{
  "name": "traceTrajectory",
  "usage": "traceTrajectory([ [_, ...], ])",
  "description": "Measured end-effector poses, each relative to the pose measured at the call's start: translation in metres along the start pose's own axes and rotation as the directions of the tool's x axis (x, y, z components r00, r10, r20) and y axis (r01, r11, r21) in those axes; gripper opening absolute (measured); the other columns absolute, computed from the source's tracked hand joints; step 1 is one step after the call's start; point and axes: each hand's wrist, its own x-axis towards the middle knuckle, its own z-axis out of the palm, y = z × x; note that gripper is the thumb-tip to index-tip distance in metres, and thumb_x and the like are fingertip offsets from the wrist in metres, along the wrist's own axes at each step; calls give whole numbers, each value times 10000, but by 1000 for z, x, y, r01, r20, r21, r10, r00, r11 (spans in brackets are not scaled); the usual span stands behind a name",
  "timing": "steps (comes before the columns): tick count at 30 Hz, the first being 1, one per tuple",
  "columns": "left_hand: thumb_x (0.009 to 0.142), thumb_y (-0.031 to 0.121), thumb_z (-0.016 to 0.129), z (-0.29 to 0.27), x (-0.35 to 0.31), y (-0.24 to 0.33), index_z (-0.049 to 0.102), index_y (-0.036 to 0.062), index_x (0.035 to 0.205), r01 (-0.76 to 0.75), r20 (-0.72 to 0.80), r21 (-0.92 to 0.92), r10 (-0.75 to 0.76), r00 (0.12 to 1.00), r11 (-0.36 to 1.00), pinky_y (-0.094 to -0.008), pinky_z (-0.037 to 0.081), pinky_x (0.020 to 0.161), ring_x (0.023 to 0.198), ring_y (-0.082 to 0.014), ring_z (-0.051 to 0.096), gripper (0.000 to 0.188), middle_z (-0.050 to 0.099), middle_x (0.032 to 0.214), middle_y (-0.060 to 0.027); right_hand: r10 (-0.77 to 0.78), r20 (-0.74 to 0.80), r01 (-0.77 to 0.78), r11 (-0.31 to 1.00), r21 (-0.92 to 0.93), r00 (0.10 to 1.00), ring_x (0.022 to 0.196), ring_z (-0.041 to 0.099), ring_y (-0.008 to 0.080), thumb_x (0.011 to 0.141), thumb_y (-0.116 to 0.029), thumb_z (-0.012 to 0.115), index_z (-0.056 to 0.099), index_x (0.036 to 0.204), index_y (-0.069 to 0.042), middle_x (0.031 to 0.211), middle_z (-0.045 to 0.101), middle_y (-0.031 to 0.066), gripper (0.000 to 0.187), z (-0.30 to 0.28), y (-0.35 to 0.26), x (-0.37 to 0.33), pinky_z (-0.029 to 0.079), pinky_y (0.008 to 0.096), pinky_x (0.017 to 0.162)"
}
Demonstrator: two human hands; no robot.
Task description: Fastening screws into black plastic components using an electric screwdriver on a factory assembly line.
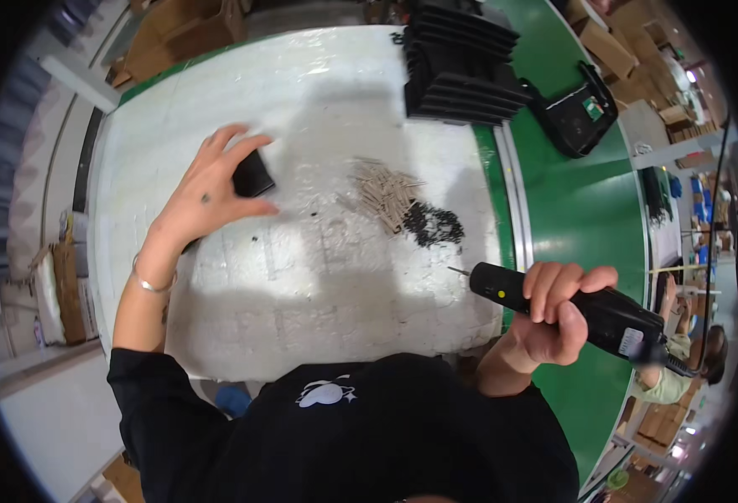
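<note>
My left hand (205,189) is over the left part of the white-covered table (319,318), thumb and fingers spread wide. A small black rectangular piece (253,176) shows in the gap between them, partly hidden by the hand; I cannot tell whether any finger touches it. At the right, my right hand (553,310) is wrapped round a black electric screwdriver (499,285). Its thin bit (459,271) points left over the table, and a coiled cord leaves its back end. Beyond the bit lie a heap of thin greyish pins (383,194) and a heap of small black screws (436,225).
Black trays (461,75) are stacked at the far right corner of the table. A green surface (570,210) runs along the right, bearing a black housing (583,117) with a small green board. Farther right is another person (671,369). A cardboard box (176,38) stands beyond the far edge.
</note>
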Motion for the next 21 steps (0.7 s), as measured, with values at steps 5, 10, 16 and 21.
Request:
traceTrajectory([
  [5,800,228,735,39,144,60,664,55,930,-468,-196,-201,433,880,861,-406,513,790,891,-292,630,228,651,901,-89,-27,-15,27,1000,-9,1000,471,372,100,794,-73,527,428,1042,-74,592,396,-3,267,8,-6,-4,359,272,536],
  [10,844,223,701,74,232,128,673,53,938,-428,-15,45,429,903,902,-402,524,810,934,-308,639,196,662,960,-116,-26,-100,21,998,-57,995,454,363,104,773,-62,527,430,1028,-69,579,398,5,273,4,-17,-17,359,272,514],
  [16,813,152,693,85,246,135,649,30,885,-460,77,198,455,887,865,-436,520,822,967,-348,629,148,656,940,-150,-39,-148,29,997,-71,988,449,411,127,784,-74,588,408,1052,-62,592,437,34,323,-11,-24,-20,405,313,534],
  [21,736,247,733,46,162,115,623,-2,982,-566,-127,50,567,814,823,-379,509,786,921,-344,635,367,643,972,-190,-76,-35,72,993,-94,997,508,394,94,813,-105,535,461,1056,-75,614,395,-13,256,-23,-23,-9,366,296,610],
])
